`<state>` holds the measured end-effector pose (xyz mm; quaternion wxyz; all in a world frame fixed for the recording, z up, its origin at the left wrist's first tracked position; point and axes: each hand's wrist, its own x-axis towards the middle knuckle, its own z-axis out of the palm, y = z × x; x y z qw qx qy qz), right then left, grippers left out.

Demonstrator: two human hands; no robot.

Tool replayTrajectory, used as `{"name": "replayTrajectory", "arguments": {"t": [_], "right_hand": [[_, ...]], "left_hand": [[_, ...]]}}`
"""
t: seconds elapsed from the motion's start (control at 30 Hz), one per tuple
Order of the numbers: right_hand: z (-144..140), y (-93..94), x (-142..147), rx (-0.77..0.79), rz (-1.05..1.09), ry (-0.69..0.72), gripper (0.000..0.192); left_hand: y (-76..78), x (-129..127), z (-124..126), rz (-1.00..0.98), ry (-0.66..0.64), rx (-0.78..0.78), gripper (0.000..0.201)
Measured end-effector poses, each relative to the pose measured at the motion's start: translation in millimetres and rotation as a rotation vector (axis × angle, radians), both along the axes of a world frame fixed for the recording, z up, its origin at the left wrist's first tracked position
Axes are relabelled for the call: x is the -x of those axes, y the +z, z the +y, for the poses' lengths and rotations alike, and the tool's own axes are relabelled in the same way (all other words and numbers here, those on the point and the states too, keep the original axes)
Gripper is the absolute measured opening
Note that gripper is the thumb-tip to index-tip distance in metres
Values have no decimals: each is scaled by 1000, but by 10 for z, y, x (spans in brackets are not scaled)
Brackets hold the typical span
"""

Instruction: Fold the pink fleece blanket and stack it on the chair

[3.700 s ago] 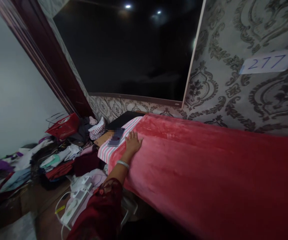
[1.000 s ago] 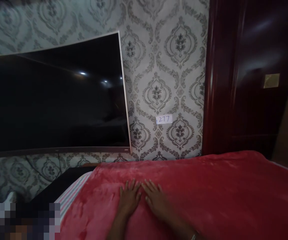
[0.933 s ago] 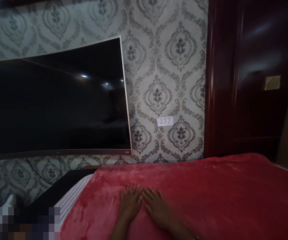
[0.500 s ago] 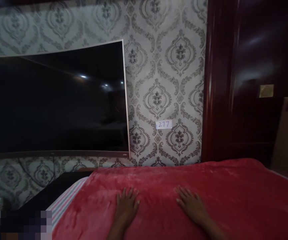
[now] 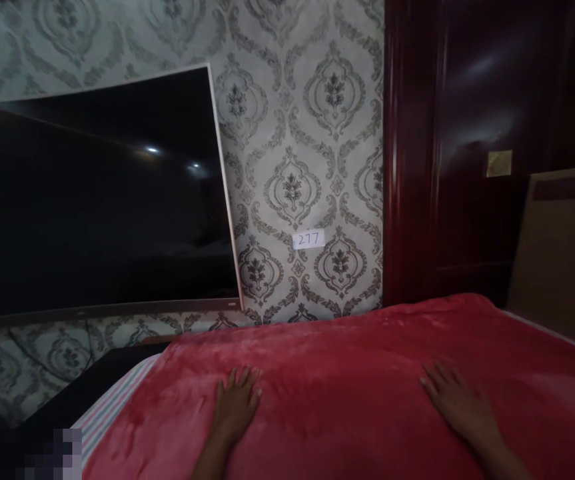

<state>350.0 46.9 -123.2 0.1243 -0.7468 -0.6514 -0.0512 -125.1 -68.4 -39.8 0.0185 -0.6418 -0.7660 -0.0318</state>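
At the far left, a large black curved television with a pale metallic edge (image 5: 102, 207) stands before a silver-grey damask-patterned wall (image 5: 292, 147), ceiling lights reflected in its screen. Below it, a flat black surface (image 5: 87, 387) runs beside a pink, grey and white striped cloth (image 5: 112, 403); the lower left corner is pixelated. Next comes a red plush blanket (image 5: 337, 413), spread wide across the lower view, the striped cloth showing along its left edge. The person's left hand (image 5: 236, 407) rests palm down on the blanket's left part, fingers fanned, gripping nothing. Above the blanket's middle, a small white paper label reading 277 (image 5: 308, 239) is on the wall. The right hand (image 5: 460, 403), well apart from the left, lies flat on the blanket's right part, its fingers slightly spread and holding nothing. Behind it rises a dark red glossy wooden panel (image 5: 467, 227) with a square gold-coloured plate (image 5: 500, 163); at the far right stands a brown cardboard-like board or box (image 5: 562, 253).
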Motion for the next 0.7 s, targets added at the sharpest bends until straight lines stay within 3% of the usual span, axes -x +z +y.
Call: {"name": "replayTrajectory", "arguments": {"t": [0.23, 0.37, 0.5, 0.6, 0.7], "right_hand": [[-316, 421, 119, 92, 17, -14, 61], [-354, 446, 92, 74, 51, -23, 61], [-348, 431, 72, 68, 84, -25, 61], [-335, 444, 71, 84, 117, -29, 61], [-318, 432, 56, 75, 139, -23, 61]], "left_hand": [[18, -122, -34, 75, -12, -71, 51], [79, -216, -69, 113, -18, -108, 46], [261, -392, -22, 103, 30, -68, 43], [364, -786, 134, 70, -36, -52, 43], [322, -1477, 300, -20, -289, -41, 56]]}}
